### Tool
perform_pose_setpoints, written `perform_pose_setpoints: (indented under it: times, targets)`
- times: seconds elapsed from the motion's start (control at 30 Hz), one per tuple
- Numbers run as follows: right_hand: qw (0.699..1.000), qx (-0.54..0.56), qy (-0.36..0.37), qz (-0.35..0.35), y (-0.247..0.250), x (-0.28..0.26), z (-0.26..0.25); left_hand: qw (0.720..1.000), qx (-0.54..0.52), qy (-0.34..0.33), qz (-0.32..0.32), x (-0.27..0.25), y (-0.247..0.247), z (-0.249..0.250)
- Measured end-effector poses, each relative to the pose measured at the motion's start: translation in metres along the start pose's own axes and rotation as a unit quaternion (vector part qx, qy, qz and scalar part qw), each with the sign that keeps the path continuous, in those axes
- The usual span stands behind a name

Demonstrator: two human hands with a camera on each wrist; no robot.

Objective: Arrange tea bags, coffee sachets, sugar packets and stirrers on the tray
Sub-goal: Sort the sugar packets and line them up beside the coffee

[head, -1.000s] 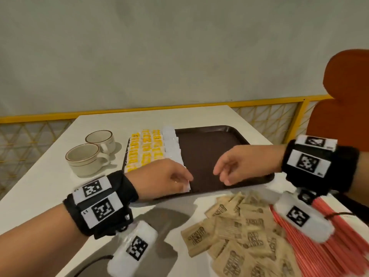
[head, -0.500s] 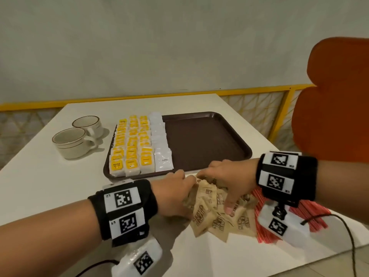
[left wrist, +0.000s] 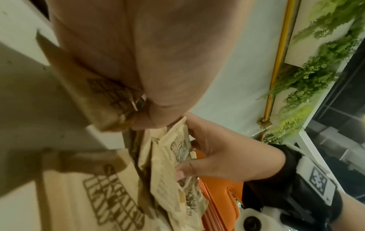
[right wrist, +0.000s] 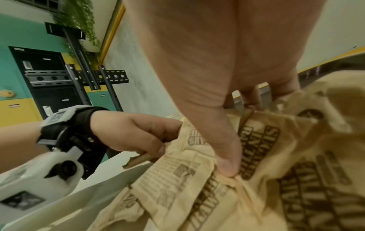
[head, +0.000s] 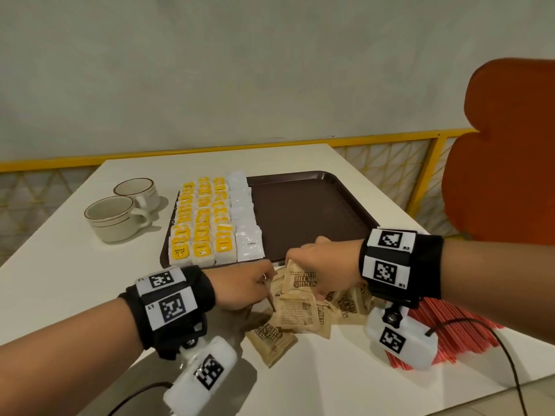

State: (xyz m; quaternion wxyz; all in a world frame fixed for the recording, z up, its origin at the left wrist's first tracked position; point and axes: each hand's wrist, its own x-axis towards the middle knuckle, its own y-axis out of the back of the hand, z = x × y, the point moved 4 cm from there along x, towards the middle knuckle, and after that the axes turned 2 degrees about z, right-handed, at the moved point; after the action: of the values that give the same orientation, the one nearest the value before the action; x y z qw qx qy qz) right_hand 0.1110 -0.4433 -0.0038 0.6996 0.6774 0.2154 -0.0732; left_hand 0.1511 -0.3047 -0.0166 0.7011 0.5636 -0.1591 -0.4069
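While reaching into the heap of brown sugar packets (head: 295,310) on the white desk (head: 60,280), just near of the tray (head: 309,211), both hands are working close together. Left hand (head: 240,288) curling its fingers (right wrist: 156,140) round the left edge of the heap and pinching packets there. Right hand (head: 321,267) bending down over the top, thumb and fingers (left wrist: 184,169) pinching one packet and holding it up on its edge. Other packets lying loose and crooked on the desk, some under the hands. Sitting on the left part of the brown tray: rows of yellow tea bags (head: 201,223), and just right of them a row of white coffee sachets (head: 244,217). Lying on the desk to the right, partly under the right wrist: red stirrers (head: 456,334). Standing left of the tray: two cups (head: 120,210). Showing at far right: an orange chair (head: 504,163).
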Motion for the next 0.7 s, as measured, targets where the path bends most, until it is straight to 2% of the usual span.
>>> perform_pose_setpoints:
  times: [0.1, 0.17, 0.33, 0.5, 0.6, 0.7]
  targets:
    - [1.0, -0.002, 0.001, 0.004, 0.001, 0.002, -0.001, 0.988, -0.137, 0.061, -0.024, -0.001, -0.002, -0.005]
    - [1.0, 0.003, 0.002, 0.015, 0.003, 0.003, -0.002, 0.984, -0.165, 0.062, -0.011, 0.002, 0.0, -0.005]
    - [0.995, 0.069, 0.02, 0.068, 0.013, 0.005, -0.004, 0.992, -0.123, 0.024, 0.013, 0.012, -0.005, 0.001]
    - [0.99, 0.128, 0.018, 0.05, 0.013, 0.006, -0.003, 0.99, -0.14, -0.014, 0.007, 0.015, -0.003, 0.006]
    - [0.981, 0.187, 0.018, 0.048, 0.015, 0.006, -0.004, 0.992, -0.123, -0.013, 0.031, 0.015, 0.002, 0.003]
    - [0.982, 0.177, 0.021, 0.066, 0.016, 0.01, -0.008, 0.994, -0.099, -0.017, 0.05, 0.015, 0.004, 0.001]
